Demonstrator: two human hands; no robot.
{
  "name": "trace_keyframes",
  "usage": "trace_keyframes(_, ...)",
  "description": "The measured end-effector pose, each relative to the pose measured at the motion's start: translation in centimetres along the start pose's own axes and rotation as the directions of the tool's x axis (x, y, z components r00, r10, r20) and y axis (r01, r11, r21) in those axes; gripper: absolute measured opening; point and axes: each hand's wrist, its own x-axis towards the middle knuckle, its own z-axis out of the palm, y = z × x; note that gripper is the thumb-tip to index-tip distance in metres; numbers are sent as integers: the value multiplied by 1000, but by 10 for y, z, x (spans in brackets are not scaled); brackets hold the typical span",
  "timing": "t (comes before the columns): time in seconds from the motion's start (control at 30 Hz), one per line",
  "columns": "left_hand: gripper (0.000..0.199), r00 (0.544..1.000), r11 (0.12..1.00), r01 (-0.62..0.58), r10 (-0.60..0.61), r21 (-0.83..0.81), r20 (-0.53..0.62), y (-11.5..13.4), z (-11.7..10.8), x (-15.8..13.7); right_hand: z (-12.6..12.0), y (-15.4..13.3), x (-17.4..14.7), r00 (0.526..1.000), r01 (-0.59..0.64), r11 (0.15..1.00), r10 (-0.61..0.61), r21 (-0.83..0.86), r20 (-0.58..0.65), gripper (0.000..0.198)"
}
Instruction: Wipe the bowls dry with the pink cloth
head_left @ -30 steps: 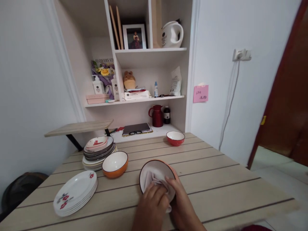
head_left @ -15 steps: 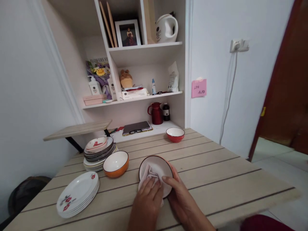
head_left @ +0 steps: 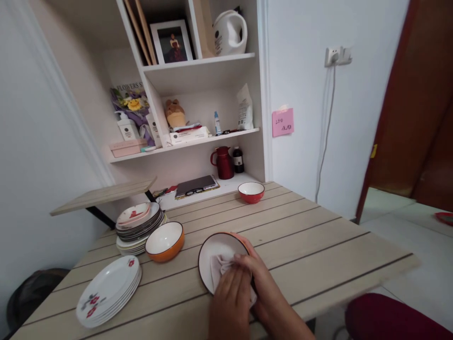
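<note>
My right hand (head_left: 262, 278) grips a tilted bowl (head_left: 209, 252), white inside with a dark rim; its thumb lies over the near right edge and its fingers go behind. Inside the bowl, my left hand (head_left: 230, 295) presses a bunched pale pink cloth (head_left: 216, 268) against the wall with its fingers together. Part of the cloth hangs out below the rim. To the left stands an orange bowl (head_left: 164, 242), white within. A red bowl (head_left: 251, 193) rests farther back on the table.
Oval flowered plates (head_left: 109, 288) are stacked at the left front. Behind them stands a taller stack of dishes (head_left: 138, 229), near a small raised shelf (head_left: 102, 192). A red jug (head_left: 224, 163) and closed laptop (head_left: 196, 185) sit at the back. The wooden table (head_left: 318, 255) ends at the right.
My left hand with the cloth has moved rightward and lower inside the bowl, nearer my right thumb. The whole view has shifted slightly, while the stacked dishes and other bowls stay put.
</note>
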Motion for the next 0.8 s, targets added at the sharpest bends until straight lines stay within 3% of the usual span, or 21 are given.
trace_keyframes(0.2, 35, 963, 975, -220, 224, -40, 151, -45, -34, 2, 4, -5, 2, 998, 32, 999, -30, -29, 53, 59)
trace_keyframes(0.4, 25, 956, 962, -274, 270, 17, 113, -70, -45, 1, 5, -6, 1, 995, -21, 997, 28, -76, 100, 75)
trace_keyframes(0.57, 31, 977, 973, -211, 208, 97, 45, -58, -37, -4, 1, -4, -4, 994, -25, 998, 32, -61, 109, 94)
trace_keyframes(0.8, 41, 999, 996, 42, -41, 73, -16, -14, -23, 6, -1, 2, -5, 997, 3, 996, 4, -87, 83, 97)
